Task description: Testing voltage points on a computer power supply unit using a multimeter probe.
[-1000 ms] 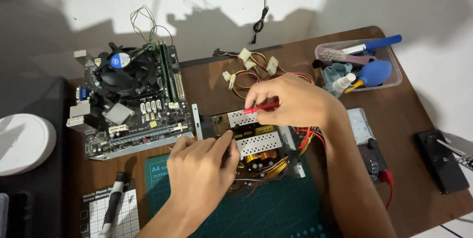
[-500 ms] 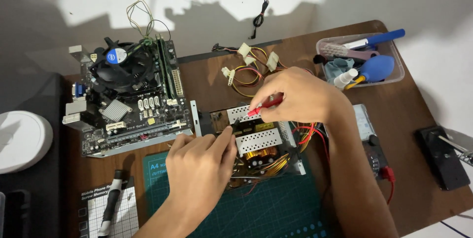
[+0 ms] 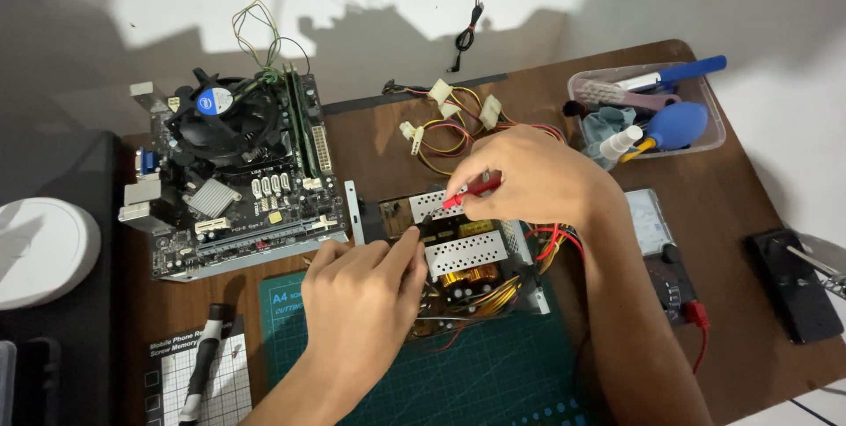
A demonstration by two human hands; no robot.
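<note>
Brown wooden desk is filling most of the frame under a white wall. At centre, an opened power supply board with perforated metal heat sinks is lying half on a green cutting mat. At upper left a black motherboard with a round fan is sitting. I am closing my right hand around a slim red probe, its long axis slanting down-left, tip pointing onto the board. My left hand, just below, is pinching a thin black probe aimed up-right. Both tips are nearly meeting over the board.
</note>
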